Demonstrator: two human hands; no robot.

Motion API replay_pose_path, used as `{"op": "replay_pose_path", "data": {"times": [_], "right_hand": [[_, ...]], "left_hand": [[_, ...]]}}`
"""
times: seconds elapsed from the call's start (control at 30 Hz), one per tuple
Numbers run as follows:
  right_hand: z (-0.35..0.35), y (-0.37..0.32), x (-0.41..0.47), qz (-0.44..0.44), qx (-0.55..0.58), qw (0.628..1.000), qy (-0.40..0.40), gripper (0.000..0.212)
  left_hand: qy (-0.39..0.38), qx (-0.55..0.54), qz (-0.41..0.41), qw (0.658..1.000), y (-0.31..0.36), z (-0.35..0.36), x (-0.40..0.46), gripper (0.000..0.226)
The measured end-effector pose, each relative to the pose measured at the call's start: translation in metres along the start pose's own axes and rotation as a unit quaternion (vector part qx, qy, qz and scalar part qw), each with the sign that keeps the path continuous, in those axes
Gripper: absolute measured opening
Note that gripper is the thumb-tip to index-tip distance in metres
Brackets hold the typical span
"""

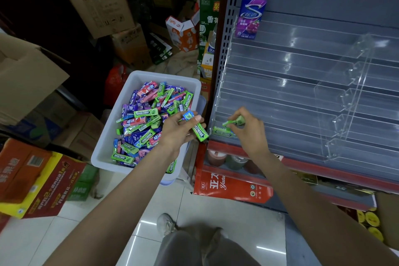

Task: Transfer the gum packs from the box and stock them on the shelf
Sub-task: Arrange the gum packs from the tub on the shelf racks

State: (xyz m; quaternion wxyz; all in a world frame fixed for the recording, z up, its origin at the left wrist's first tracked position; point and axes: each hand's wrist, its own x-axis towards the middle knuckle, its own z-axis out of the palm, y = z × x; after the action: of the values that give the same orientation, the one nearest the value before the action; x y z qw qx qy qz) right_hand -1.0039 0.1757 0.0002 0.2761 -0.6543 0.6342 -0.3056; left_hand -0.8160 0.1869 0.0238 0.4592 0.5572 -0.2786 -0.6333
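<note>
My right hand pinches a small green gum pack at the left end of the lowest row of the clear acrylic tiered shelf, just above a green pack already lying there with its long axis along the row. My left hand waits just to the left, fingers curled around a green Doublemint stick pack and a small blue pack, over the right edge of the white plastic box of mixed gum packs. I judge the right hand is nearer to the slot, so its pack goes in first, turned to lie along the row.

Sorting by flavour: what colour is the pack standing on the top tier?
Purple pack, seen in the head view.
</note>
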Motion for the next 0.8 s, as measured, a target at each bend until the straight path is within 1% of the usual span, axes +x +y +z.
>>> {"op": "replay_pose_path", "data": {"times": [0.07,0.1,0.2,0.33,0.53,0.7,0.8], "right_hand": [[0.003,0.001,-0.001,-0.006,0.009,1.0,0.016,0.033],[0.004,0.002,-0.001,-0.003,0.011,1.0,0.017,0.033],[0.003,0.009,-0.002,0.011,-0.005,1.0,-0.017,0.016],[0.001,0.015,-0.004,-0.005,-0.032,0.998,-0.058,0.03],[0.0,0.01,0.0,-0.047,-0.102,0.99,-0.083,0.021],[-0.001,0.01,0.003,-0.036,-0.102,0.99,-0.091,0.016],[-0.002,0.009,0.005,-0.036,-0.096,0.989,-0.107,0.02]], "left_hand": [[0.0,0.002,-0.002,1.0,-0.001,-0.001,0.0,0.015],[0.0,0.002,-0.002,1.0,-0.001,-0.001,0.0,0.016],[-0.001,-0.002,0.0,1.0,-0.001,-0.001,-0.001,0.016],[0.001,-0.001,-0.001,1.0,-0.001,-0.001,-0.001,0.019],[0.002,-0.001,-0.001,1.0,0.001,0.003,-0.003,0.019],[0.004,-0.002,0.001,1.0,0.0,0.002,-0.004,0.016],[0.008,0.001,0.002,1.0,0.0,0.001,-0.004,0.018]]}}
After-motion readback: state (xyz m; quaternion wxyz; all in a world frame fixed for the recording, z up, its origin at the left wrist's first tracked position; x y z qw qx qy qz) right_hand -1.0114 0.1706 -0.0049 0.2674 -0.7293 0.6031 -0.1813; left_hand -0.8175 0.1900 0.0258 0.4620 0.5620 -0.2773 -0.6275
